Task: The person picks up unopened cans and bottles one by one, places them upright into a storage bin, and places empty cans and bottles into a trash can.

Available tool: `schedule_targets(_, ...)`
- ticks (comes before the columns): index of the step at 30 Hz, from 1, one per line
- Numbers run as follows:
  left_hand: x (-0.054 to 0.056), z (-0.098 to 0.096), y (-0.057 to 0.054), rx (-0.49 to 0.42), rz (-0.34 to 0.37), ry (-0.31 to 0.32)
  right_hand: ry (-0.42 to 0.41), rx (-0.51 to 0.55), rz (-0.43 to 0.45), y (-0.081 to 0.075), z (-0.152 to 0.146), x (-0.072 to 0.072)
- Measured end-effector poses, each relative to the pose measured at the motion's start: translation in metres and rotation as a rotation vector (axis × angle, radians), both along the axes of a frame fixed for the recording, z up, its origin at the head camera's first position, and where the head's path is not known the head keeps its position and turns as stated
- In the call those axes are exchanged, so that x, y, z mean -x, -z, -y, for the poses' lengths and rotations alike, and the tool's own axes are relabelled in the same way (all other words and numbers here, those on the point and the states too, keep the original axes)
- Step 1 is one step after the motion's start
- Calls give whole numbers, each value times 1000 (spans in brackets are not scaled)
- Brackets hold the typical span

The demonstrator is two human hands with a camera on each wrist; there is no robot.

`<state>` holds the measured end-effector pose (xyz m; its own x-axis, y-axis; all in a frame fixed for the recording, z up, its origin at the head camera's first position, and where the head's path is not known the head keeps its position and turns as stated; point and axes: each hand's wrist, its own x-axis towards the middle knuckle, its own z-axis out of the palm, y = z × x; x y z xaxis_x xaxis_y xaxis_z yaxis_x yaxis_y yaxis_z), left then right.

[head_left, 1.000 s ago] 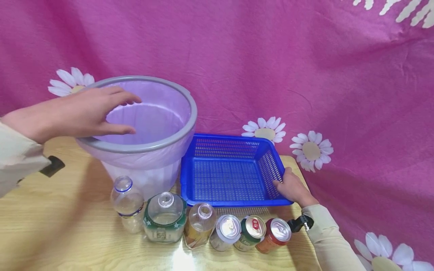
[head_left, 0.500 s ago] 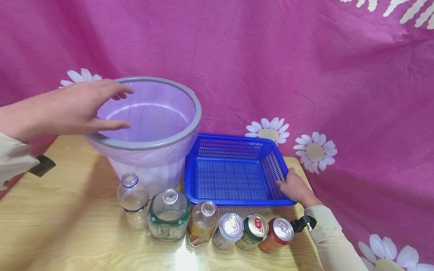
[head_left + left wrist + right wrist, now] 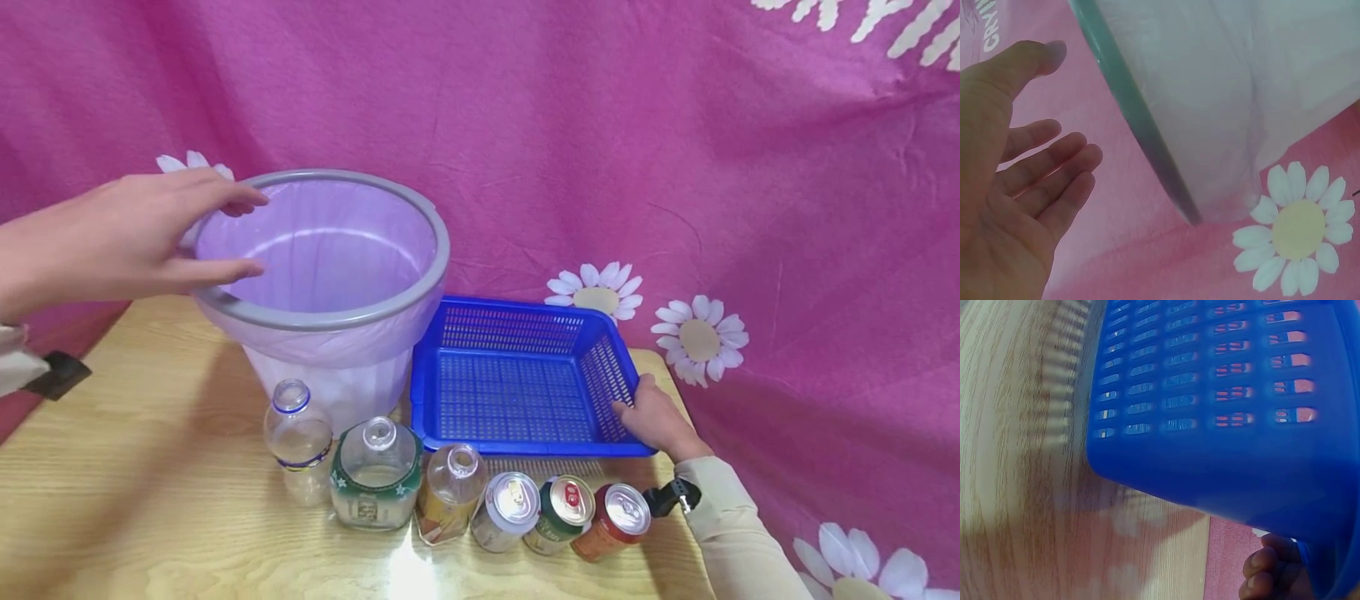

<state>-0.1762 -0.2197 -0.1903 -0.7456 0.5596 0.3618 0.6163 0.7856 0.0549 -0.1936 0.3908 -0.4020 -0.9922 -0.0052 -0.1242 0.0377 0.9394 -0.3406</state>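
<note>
My left hand [image 3: 150, 237] hovers at the left rim of a white bin [image 3: 330, 321] lined with a thin purple bag. Its fingers are spread from the thumb, and in the left wrist view a gap shows between the fingertips [image 3: 1090, 156] and the rim. My right hand [image 3: 656, 417] grips the right edge of a blue perforated plastic basket [image 3: 510, 400], thumb inside and fingers around the outside of the rim. The right wrist view shows those fingers [image 3: 1263, 569] curled beneath the basket's lip. The inside of the basket holds nothing.
In front stand a clear plastic bottle [image 3: 300, 442], a green-labelled bottle [image 3: 377, 475], another bottle [image 3: 452, 492], a white can [image 3: 506, 512], a green can [image 3: 560, 512] and a red can [image 3: 611, 521], all on the wooden table [image 3: 172, 492]. A pink cloth [image 3: 525, 125] hangs behind.
My left hand has drawn back to the left, from over the bin's opening to its left rim. The right hand keeps its grip on the basket. The head view has shifted slightly.
</note>
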Motion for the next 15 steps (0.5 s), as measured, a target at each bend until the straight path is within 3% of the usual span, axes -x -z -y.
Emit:
schedule_targets(6, -4, 11, 2, -31, -41, -29, 0, 1, -5, 0, -1, 1)
schedule_targets(15, -9, 19, 6, -98, -118, -11, 5, -1, 3, -2, -2, 0)
